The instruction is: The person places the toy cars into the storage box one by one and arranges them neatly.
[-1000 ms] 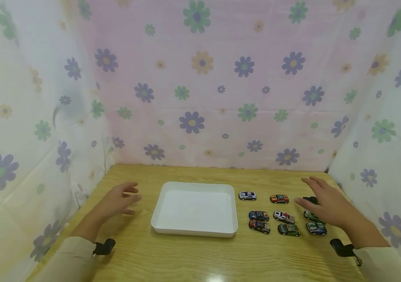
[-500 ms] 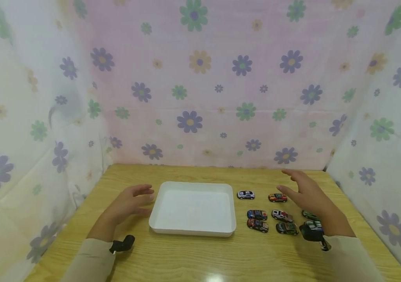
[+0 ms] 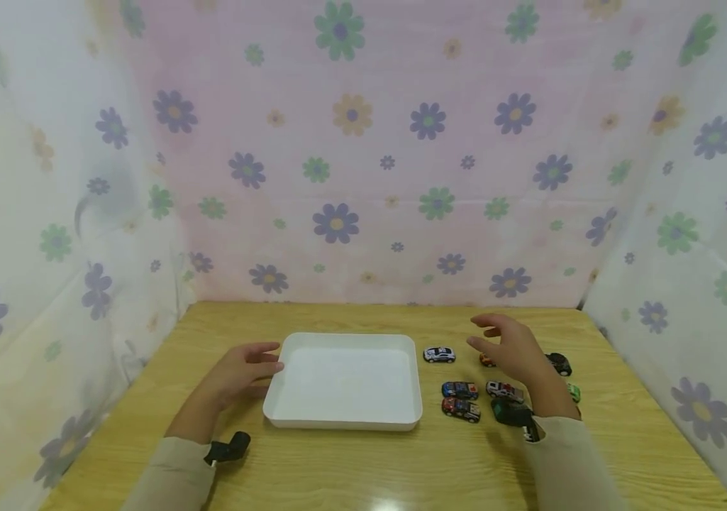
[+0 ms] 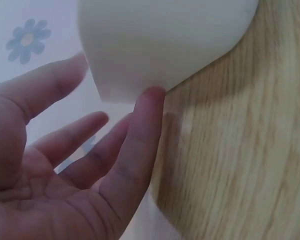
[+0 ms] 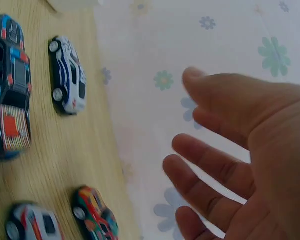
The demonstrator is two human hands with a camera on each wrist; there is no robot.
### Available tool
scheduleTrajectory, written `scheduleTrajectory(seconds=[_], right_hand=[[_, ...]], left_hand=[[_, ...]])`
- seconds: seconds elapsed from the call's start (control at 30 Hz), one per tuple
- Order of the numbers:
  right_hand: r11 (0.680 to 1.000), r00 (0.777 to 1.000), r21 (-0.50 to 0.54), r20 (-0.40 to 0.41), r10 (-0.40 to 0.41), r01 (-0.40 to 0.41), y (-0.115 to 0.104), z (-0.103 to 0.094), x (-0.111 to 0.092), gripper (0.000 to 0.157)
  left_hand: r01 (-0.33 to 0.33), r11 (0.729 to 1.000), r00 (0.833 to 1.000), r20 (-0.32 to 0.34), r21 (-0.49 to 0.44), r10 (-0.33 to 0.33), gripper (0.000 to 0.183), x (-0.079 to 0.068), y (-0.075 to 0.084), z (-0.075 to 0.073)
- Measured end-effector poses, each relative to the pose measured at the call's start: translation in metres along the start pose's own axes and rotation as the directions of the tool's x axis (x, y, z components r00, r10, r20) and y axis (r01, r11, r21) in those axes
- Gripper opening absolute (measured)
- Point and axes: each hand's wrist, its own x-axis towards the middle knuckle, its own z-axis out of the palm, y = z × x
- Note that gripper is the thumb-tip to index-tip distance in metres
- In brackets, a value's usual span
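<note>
A white rectangular tray [image 3: 342, 383] lies on the wooden table. My left hand [image 3: 235, 376] is at its left side, fingers loosely bent; in the left wrist view the fingertips come right up to the tray's wall [image 4: 140, 55]. My right hand [image 3: 508, 348] is held over the toy cars with thumb and fingers apart and nothing between them. Nearest to it are a red and yellow car [image 3: 486, 360], partly hidden by the hand, and a white and blue car [image 5: 68, 75]. A white and red car [image 3: 502, 390] sits just below.
Left of the right forearm stand a blue car [image 3: 459, 389] and a red and black car [image 3: 461, 409]. Beyond that arm, a black car [image 3: 558, 364] and part of a green car [image 3: 573, 392] show. A flowered cloth [image 3: 363, 270] walls the table's back and sides.
My right hand has moved left across the cars, uncovering the black one. My left hand has moved right, from apart to the tray's left edge. The tray and cars keep their places.
</note>
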Motion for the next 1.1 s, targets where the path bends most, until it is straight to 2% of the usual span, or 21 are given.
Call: scheduleTrajectory(seconds=[0.13,0.27,0.47,0.67,0.83,1.1], right_hand=[[0.998,1.0,0.055,0.023,0.019,-0.02,-0.004,0.012,0.008,0.048],[0.996,0.999,0.079,0.036,0.04,-0.043,-0.007,0.025,0.015,0.044],[0.999,0.997,0.042,0.076,0.018,-0.021,-0.009,0.046,0.02,0.045],[0.995,0.993,0.054,0.085,0.08,-0.085,-0.011,0.051,0.019,0.047],[0.992,0.987,0.023,0.106,0.121,-0.124,-0.01,0.056,0.019,0.046],[0.99,0.986,0.006,0.09,0.137,-0.138,-0.007,0.061,0.02,0.041]], left_hand=[[0.017,0.999,1.0,0.019,0.032,-0.017,0.063,-0.001,0.0,-0.001],[0.021,0.999,0.999,0.023,0.024,-0.022,0.059,-0.003,0.001,0.0],[0.029,1.0,0.999,0.014,0.009,-0.029,0.06,-0.005,-0.002,0.002],[0.017,1.0,0.999,0.037,-0.012,-0.017,0.063,-0.006,-0.002,0.001],[0.016,0.999,0.999,0.05,-0.028,-0.014,0.065,-0.005,-0.003,-0.001],[0.034,0.998,0.998,0.061,-0.047,-0.031,0.066,-0.005,-0.003,-0.001]])
